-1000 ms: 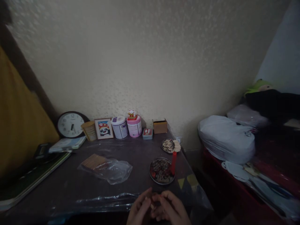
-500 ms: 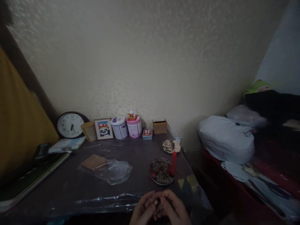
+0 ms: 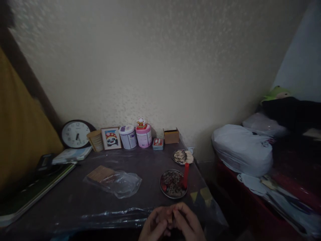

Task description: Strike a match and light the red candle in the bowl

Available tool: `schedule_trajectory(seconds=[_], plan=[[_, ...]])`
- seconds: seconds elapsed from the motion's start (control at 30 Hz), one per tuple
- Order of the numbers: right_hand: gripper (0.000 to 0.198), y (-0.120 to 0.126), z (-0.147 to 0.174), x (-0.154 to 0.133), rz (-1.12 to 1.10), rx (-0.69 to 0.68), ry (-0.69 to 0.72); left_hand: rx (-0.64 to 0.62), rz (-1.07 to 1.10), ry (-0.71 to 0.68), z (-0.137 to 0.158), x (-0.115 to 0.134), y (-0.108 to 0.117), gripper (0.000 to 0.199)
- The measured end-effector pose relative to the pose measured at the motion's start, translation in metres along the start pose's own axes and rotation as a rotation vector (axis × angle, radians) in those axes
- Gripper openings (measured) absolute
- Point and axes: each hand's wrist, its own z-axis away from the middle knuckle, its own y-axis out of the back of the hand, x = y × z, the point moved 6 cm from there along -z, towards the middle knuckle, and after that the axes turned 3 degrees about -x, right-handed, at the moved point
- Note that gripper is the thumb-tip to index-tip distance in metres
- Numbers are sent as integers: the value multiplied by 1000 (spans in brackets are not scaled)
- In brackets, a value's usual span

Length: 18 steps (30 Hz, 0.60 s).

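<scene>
Bottom centre of the frame: left hand (image 3: 155,226) and right hand (image 3: 187,224) jointly pinch a small, indistinct object (image 3: 170,219), just below the round dish (image 3: 173,183).

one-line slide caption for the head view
Both hands pinch a small item at a dark table's edge, near a red candle.

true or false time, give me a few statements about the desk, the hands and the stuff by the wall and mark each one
1. Both hands, left hand and right hand, are together at the near edge of the desk. True.
2. The red candle lies flat beside the clock. False: it stands upright at the round dish, far from the clock.
3. A plastic bag lies on the desk. True.
4. The pink jar stands left of the panda picture. False: it stands to the right.
5. The cardboard box sits against the wall. True.
</scene>
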Motion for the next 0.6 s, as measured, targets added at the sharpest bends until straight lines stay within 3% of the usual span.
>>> schedule_trajectory(seconds=[0.23, 0.4, 0.6], plan=[[36, 2, 0, 4, 13, 25, -17, -44, -1, -9, -2, 0, 0, 42], [33, -2, -1, -1, -1, -42, -18, -88, -8, -50, -3, -1, 0, 41], [32, 0, -1, 3, 2, -41, -9, -79, -25, -1, -3, -4, 1, 43]])
